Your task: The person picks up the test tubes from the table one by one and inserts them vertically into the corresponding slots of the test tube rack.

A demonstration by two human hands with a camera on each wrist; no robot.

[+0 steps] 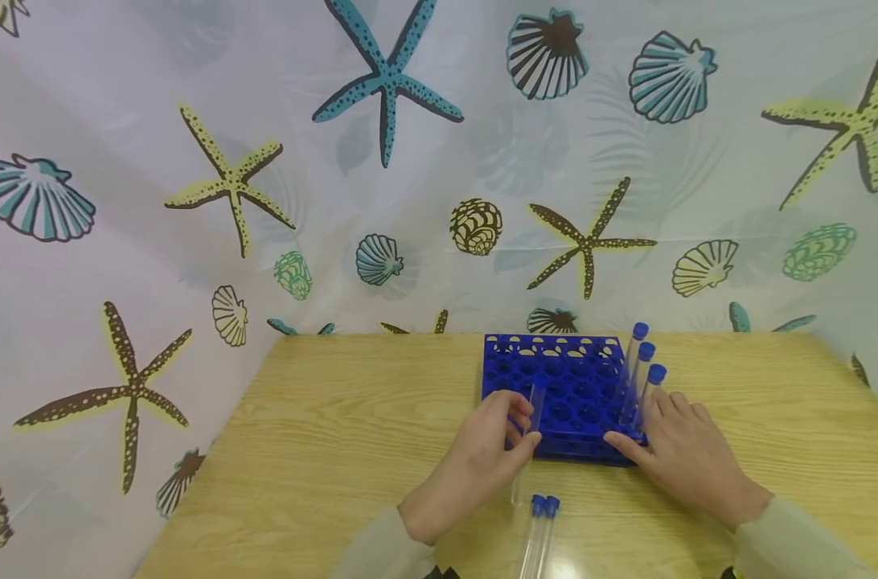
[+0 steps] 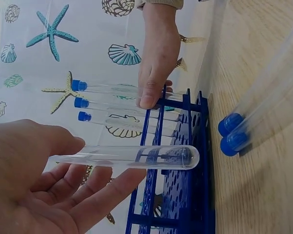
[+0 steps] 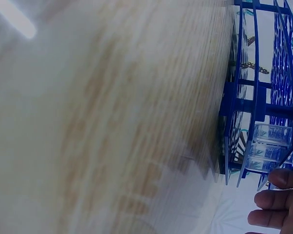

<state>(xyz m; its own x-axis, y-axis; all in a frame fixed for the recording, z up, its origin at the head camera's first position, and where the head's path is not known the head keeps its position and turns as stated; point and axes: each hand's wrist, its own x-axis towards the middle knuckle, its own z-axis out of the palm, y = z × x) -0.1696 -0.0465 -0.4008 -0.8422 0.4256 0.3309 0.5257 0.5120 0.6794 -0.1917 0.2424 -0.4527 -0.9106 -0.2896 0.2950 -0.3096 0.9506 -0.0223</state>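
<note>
Currently, the left hand point(image 1: 498, 434) has its fingers point(image 2: 110, 195) closed to the width of one tube point(image 2: 115, 157), which stands near upright in front of the rack point(image 1: 584, 448); the right hand point(image 1: 688, 450) grips the rack's right near corner, beside three seated tubes point(image 1: 637, 384). Seating would likely require lifting the rounded end above the rack's front edge, centring over a free hole, then lowering straight; keep the corner braced. Avoid the two loose tubes point(image 1: 531, 539) nearer the wearer; bare tabletop point(image 1: 338, 434) leftward offers room; the cloth point(image 1: 424, 273) limits travel behind.
</note>
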